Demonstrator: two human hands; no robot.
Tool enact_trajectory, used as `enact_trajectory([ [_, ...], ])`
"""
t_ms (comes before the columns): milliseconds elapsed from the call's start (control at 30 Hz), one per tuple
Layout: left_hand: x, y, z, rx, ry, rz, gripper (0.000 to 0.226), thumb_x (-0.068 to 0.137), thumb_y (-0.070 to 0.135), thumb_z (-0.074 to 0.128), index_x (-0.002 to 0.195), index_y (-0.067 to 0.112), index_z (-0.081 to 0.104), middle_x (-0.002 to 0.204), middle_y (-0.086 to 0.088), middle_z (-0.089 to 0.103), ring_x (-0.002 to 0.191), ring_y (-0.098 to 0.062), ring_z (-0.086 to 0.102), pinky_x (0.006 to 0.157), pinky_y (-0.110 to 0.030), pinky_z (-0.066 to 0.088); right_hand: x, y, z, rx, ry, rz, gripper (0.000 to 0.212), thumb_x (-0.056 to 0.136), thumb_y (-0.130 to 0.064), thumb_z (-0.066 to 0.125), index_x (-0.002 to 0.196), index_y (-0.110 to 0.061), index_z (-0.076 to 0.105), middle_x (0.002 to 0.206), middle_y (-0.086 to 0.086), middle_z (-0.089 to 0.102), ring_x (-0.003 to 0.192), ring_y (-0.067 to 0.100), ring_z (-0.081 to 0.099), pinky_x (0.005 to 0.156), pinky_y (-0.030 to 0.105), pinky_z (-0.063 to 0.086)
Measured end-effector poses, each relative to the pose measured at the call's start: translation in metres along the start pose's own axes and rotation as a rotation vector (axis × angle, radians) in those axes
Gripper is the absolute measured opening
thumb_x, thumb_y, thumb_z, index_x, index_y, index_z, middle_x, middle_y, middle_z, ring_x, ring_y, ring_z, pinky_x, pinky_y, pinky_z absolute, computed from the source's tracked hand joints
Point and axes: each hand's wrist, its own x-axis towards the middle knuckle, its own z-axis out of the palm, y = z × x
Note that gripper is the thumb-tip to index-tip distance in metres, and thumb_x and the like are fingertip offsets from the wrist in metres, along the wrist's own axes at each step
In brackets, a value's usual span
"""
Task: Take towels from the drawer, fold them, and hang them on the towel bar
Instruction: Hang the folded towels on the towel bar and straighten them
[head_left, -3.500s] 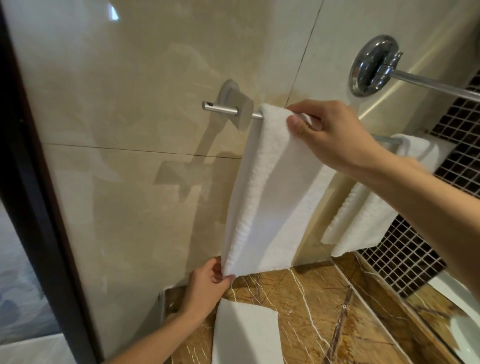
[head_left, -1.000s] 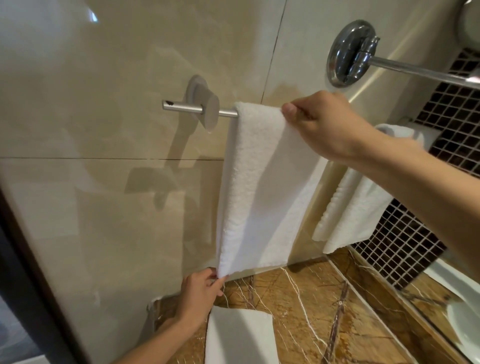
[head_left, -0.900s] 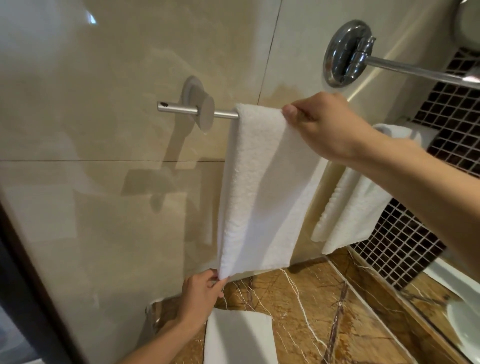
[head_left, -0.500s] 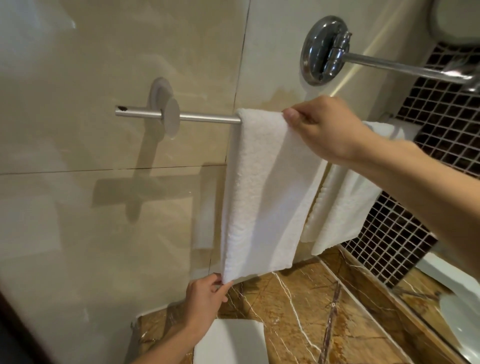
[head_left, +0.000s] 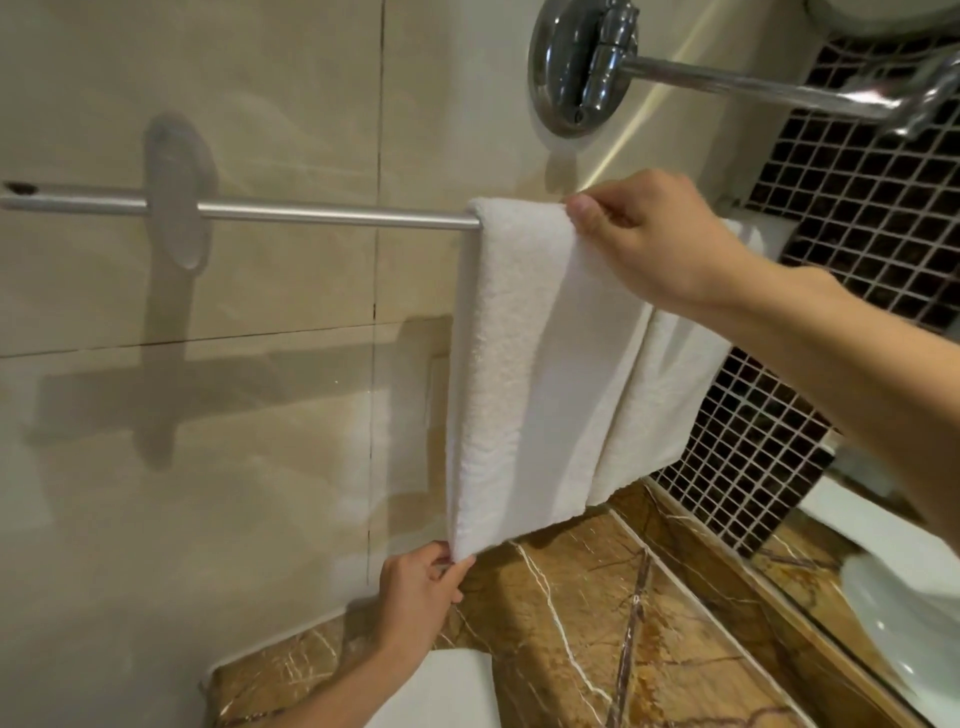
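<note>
Overhead, right hand (head_left: 660, 244) pinches folded white towel (head_left: 530, 374) atop towel bar (head_left: 332, 215) | left hand (head_left: 415, 592) pinches its lower corner | second towel (head_left: 660, 405) hangs alongside.

Towel bar (head_left: 332, 215) runs from the left edge to centre frame, with the towel (head_left: 524, 364) draped over it. Second towel (head_left: 660, 405) hangs just right, partly behind. Right hand (head_left: 654, 244) pinches the towel's top, left hand (head_left: 421, 587) its bottom corner. Counter (head_left: 597, 623) below; third towel (head_left: 447, 691) lies on it, bottom centre.
</note>
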Motion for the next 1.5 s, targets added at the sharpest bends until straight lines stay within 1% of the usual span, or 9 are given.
enact_trajectory([
  [333, 0.009, 0.001, 0.015, 0.064, -0.041, 0.027, 0.004, 0.079, 0.027, 0.075, 0.077, 0.025, 0.074, 0.050, 0.008, 0.066, 0.047, -0.005, 0.062, 0.043, -0.011, 0.038, -0.003, 0.022, -0.001, -0.020, 0.022, -0.010, 0.045, 0.102, -0.026, 0.041, 0.086, 0.012, 0.059, 0.076, 0.032, 0.053, 0.074, 0.045, 0.048, 0.062, 0.042, 0.032],
  [533, 0.009, 0.001, 0.017, 0.067, -0.039, 0.047, 0.006, 0.078, 0.026, 0.076, 0.076, 0.020, 0.074, 0.047, 0.008, 0.063, 0.034, 0.000, 0.049, 0.041, -0.012, 0.035, -0.004, 0.021, 0.000, -0.009, 0.041, 0.015, 0.043, 0.101, -0.024, 0.042, 0.079, 0.010, 0.055, 0.073, 0.031, 0.049, 0.072, 0.044, 0.045, 0.060, 0.038, 0.021],
  [667, 0.007, 0.003, 0.015, 0.093, -0.044, 0.054, 0.008, 0.079, 0.028, 0.075, 0.078, 0.020, 0.074, 0.047, 0.010, 0.063, 0.035, 0.000, 0.051, 0.040, -0.010, 0.033, -0.005, 0.019, 0.000, 0.017, 0.030, 0.038, 0.043, 0.101, -0.026, 0.041, 0.087, 0.011, 0.059, 0.076, 0.031, 0.053, 0.075, 0.044, 0.049, 0.061, 0.040, 0.028],
  [800, 0.005, 0.007, 0.008, 0.172, -0.091, 0.079, 0.014, 0.080, 0.032, 0.073, 0.088, 0.022, 0.070, 0.042, 0.013, 0.055, 0.053, -0.002, 0.065, 0.045, -0.010, 0.037, -0.006, 0.019, 0.003, 0.045, 0.021, 0.070, 0.042, 0.101, -0.027, 0.040, 0.101, 0.008, 0.063, 0.087, 0.028, 0.063, 0.083, 0.041, 0.055, 0.073, 0.042, 0.041],
  [967, 0.004, 0.022, -0.003, 0.165, -0.058, 0.121, 0.026, 0.080, 0.035, 0.072, 0.103, 0.029, 0.062, 0.061, 0.000, 0.065, 0.044, -0.004, 0.052, 0.047, -0.011, 0.038, -0.011, 0.011, 0.002, 0.055, 0.003, 0.129, 0.035, 0.101, -0.025, 0.039, 0.111, -0.004, 0.066, 0.104, 0.017, 0.068, 0.101, 0.034, 0.058, 0.093, 0.040, 0.041],
  [1100, -0.002, 0.038, -0.018, 0.146, -0.008, 0.155, 0.043, 0.081, 0.033, 0.072, 0.122, 0.025, 0.060, 0.085, -0.005, 0.070, 0.049, -0.002, 0.053, 0.056, -0.012, 0.045, -0.024, 0.001, 0.001, 0.022, -0.074, 0.162, 0.038, 0.101, -0.025, 0.040, 0.134, -0.012, 0.051, 0.134, 0.015, 0.054, 0.132, 0.030, 0.039, 0.114, 0.046, 0.015],
  [1167, -0.009, 0.048, -0.031, 0.154, 0.006, 0.167, 0.047, 0.083, 0.031, 0.071, 0.127, 0.024, 0.056, 0.102, 0.009, 0.066, 0.054, -0.005, 0.053, 0.065, -0.020, 0.051, -0.045, -0.012, -0.002, 0.048, -0.049, 0.174, 0.049, 0.099, -0.030, 0.044, 0.145, -0.014, 0.038, 0.149, 0.013, 0.038, 0.142, 0.025, 0.025, 0.118, 0.046, 0.008],
  [1333, -0.031, 0.076, -0.071, 0.221, -0.003, 0.191, 0.040, 0.086, 0.031, 0.066, 0.124, 0.029, 0.054, 0.105, 0.012, 0.060, 0.071, -0.017, 0.063, 0.075, -0.032, 0.054, -0.107, -0.045, 0.000, 0.139, -0.107, 0.219, 0.061, 0.096, -0.038, 0.048, 0.150, -0.025, 0.024, 0.158, 0.007, 0.022, 0.146, 0.021, 0.017, 0.120, 0.043, 0.016],
  [1500, -0.068, 0.095, -0.100, 0.240, -0.082, 0.189, 0.035, 0.089, 0.027, 0.061, 0.124, 0.024, 0.057, 0.095, 0.005, 0.062, 0.079, -0.010, 0.061, 0.075, -0.021, 0.049, -0.151, -0.072, -0.005, 0.211, -0.227, 0.333, 0.062, 0.096, -0.038, 0.048, 0.151, -0.025, 0.023, 0.156, 0.004, 0.027, 0.143, 0.018, 0.024, 0.116, 0.034, 0.021],
])
